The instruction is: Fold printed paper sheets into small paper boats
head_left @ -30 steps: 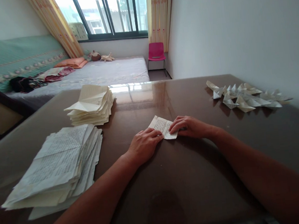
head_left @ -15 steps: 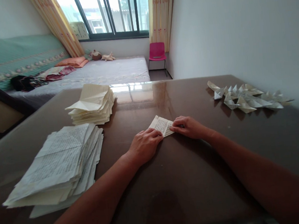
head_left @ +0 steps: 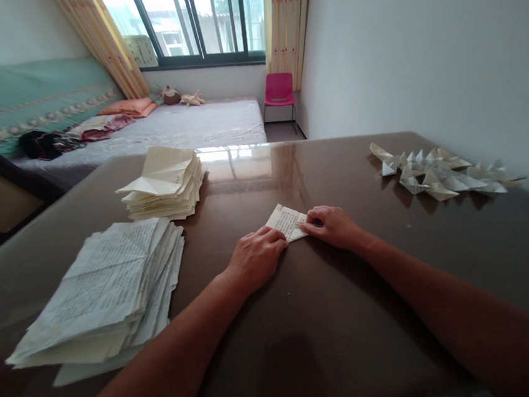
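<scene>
A small folded paper (head_left: 289,221) with rows of writing lies on the brown table (head_left: 260,348), between my two hands. Closed fingers of my left hand (head_left: 257,255) press on its near left edge. On its right side, my right hand (head_left: 330,224) pinches the edge between thumb and fingers. Parts of the paper are hidden under the fingertips of both hands.
Left of my left arm lies a loose stack of written sheets (head_left: 99,283), with a stack of cream paper (head_left: 164,183) behind it. Several folded paper shapes (head_left: 440,172) sit at the right. Beyond the table are a bed (head_left: 210,122) and a pink chair (head_left: 279,90).
The hands and paper stay almost in place; the right fingers have shifted slightly at the paper's right edge. The whole view has moved a little.
</scene>
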`<state>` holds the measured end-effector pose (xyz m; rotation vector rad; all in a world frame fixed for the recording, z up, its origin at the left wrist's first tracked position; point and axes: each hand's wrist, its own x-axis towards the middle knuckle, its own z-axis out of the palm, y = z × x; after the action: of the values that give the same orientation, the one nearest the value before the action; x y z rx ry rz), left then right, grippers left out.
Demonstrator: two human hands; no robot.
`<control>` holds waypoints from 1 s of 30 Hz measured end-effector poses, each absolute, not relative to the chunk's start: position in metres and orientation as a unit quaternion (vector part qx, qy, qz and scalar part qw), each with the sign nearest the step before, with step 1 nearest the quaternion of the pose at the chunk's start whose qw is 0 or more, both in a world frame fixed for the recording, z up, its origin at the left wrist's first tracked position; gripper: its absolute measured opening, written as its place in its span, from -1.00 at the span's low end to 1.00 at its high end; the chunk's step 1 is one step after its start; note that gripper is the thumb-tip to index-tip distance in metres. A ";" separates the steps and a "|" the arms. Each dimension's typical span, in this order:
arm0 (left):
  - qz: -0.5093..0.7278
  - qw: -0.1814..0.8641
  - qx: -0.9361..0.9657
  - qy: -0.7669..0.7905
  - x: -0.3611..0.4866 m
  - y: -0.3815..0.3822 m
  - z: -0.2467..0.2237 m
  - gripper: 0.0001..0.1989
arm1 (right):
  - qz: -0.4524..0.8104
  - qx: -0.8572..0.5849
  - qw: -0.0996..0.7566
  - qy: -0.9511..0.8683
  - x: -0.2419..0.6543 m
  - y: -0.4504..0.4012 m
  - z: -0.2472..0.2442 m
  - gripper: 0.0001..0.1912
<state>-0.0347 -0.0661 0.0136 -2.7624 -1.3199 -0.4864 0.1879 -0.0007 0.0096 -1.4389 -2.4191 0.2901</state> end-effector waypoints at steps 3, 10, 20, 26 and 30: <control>-0.157 0.017 -0.892 -0.425 -0.034 -0.067 0.015 -0.76 | 0.096 -0.504 0.150 -0.845 0.187 -0.001 0.010 -0.69; -0.138 0.020 -0.883 -0.448 -0.032 -0.068 0.017 -0.70 | 0.090 -0.505 0.145 -0.846 0.187 -0.002 0.010 -0.69; -0.121 0.038 -0.891 -0.437 -0.029 -0.068 0.017 -0.71 | 0.083 -0.511 0.137 -0.844 0.186 -0.002 0.010 -0.70; -0.122 0.039 -0.886 -0.446 -0.027 -0.070 0.018 -0.72 | 0.088 -0.516 0.144 -0.840 0.185 -0.002 0.011 -0.71; -0.120 0.036 -0.885 -0.448 -0.027 -0.071 0.018 -0.73 | 0.093 -0.521 0.136 -0.838 0.185 -0.002 0.011 -0.70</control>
<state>-0.0268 -0.0706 0.0184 -2.7193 -1.3777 -0.3678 0.1854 -0.0024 0.0114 -1.5087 -2.4253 0.2698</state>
